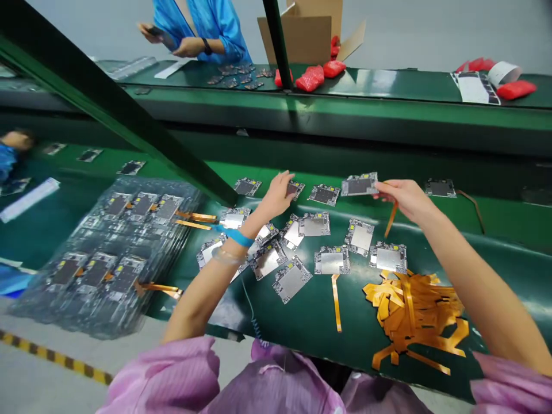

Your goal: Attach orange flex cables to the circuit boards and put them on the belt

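Note:
My right hand [403, 198] pinches a circuit board [360, 184] by its right edge, holding it over the green belt. An orange flex cable [391, 219] hangs below those fingers. My left hand [278, 194] has its fingers stretched out beside a circuit board [295, 189] on the belt, partly covering it; whether it touches the board I cannot tell. Another board [324, 194] lies between the two hands. Closer to me, several boards with silver shields, among them one board [332, 260], are scattered on the green table. A loose flex cable [336, 305] lies below that one.
A pile of orange flex cables [414, 316] is at the right. Stacked clear plastic trays [99, 230] with boards stand at the left. A slanting green post [172, 149] crosses the left side. Across the line, a co-worker in blue [207, 29] works near a cardboard box [297, 37].

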The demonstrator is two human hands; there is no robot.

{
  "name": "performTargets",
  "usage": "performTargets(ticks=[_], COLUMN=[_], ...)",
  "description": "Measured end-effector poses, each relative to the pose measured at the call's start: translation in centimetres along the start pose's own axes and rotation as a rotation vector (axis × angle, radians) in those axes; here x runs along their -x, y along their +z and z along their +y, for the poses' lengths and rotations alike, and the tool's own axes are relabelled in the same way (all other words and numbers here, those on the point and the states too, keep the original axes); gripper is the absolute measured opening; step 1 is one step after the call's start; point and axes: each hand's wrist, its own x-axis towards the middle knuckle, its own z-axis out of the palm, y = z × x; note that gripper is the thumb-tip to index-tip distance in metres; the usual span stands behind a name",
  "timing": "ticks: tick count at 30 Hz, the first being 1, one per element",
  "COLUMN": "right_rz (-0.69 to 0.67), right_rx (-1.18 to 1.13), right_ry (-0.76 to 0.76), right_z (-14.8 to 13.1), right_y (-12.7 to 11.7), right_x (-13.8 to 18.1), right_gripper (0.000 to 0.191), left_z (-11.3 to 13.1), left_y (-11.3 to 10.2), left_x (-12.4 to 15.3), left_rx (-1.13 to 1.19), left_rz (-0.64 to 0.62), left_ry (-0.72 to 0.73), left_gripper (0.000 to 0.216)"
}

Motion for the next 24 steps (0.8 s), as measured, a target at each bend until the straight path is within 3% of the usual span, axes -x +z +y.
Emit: performTargets(ticks=[3, 5, 7, 10, 13, 15, 17, 20, 21, 24], right_rz=[0.168, 0.254, 0.265, 0.155, -0.136, -0.26, -0.288, -0.301, -0.309, -0.313], right_rx=[0.137, 0.23, 0.298, 0.351, 0.343, 0.374, 0.41, 0.405, 0.393, 0.279], right_ry=[0.001, -0.016, -0.058, -0.134, -0.251, -0.31, -0.314, -0.298, -0.3, -0.281], right_z=[0.8, 2.0, 3.3, 5.1, 6.4, 7.0, 7.4, 7.4, 7.2, 6.3], right_y=[-2.0, -3.5, -4.5, -3.7, -0.5, 2.0, 3.7, 4.5, 4.4, 3.5], right_x=[-2.1, -0.7, 2.6, 9.3, 14.8, 16.9, 17.6, 17.6, 17.6, 17.8], right_gripper=[0.057, 0.051, 0.041, 0.018, 0.007, 0.008, 0.004, 0.011, 0.013, 0.016], left_z=[-1.5, -1.9, -2.2, -2.3, -1.3, 0.3, 2.6, 6.5, 7.8, 10.4], left_y=[-0.1, 0.1, 0.1, -0.1, -0.7, -1.1, -1.2, -0.6, -0.2, 1.5], left_x=[-3.1, -4.5, -5.6, -6.7, -6.7, -5.6, -3.4, 1.7, 3.6, 8.9], left_rx=[-0.081, -0.123, -0.165, -0.225, -0.25, -0.247, -0.17, 0.17, 0.29, 0.521], left_rz=[-0.108, -0.184, -0.218, -0.211, -0.176, -0.127, -0.018, 0.147, 0.108, -0.237], left_ry=[0.041, 0.047, 0.044, 0.043, 0.072, 0.101, 0.114, 0.096, 0.083, 0.029], left_gripper=[0.071, 0.073, 0.069, 0.055, 0.037, 0.025, 0.019, 0.024, 0.025, 0.029])
